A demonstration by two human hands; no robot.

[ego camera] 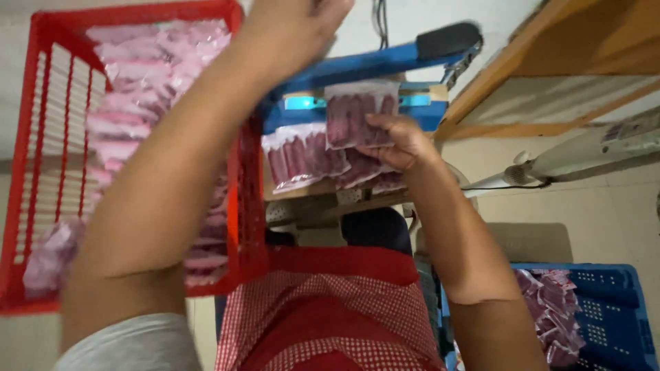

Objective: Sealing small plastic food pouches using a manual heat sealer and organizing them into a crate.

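From my remote seat I see the right hand point(402, 141) closed on a clear pouch point(359, 113) of dark reddish pieces, thumb across its lower edge and fingers behind, holding it upright with its top edge laid in the mouth of the blue heat sealer point(357, 103) just above the knuckles. The sealer's arm, with its black handle point(448, 38), is raised above the pouch, up and to the right of that hand. The left hand point(295, 20) is lifted to the top edge of the view, blurred and partly cut off, so I cannot tell whether it grips anything; it seems to hover near the sealer's arm. Just left of the right hand, and below it, several more filled pouches point(302, 154) lie in a loose pile on the small wooden table point(309, 191). Under the left forearm stands a red crate point(41, 172) filled with pink-looking packets (they show through its slatted wall). Down by the right elbow sits a blue crate point(608, 309) holding more dark pouches, and a red checked apron point(323, 316) lies between the two arms.
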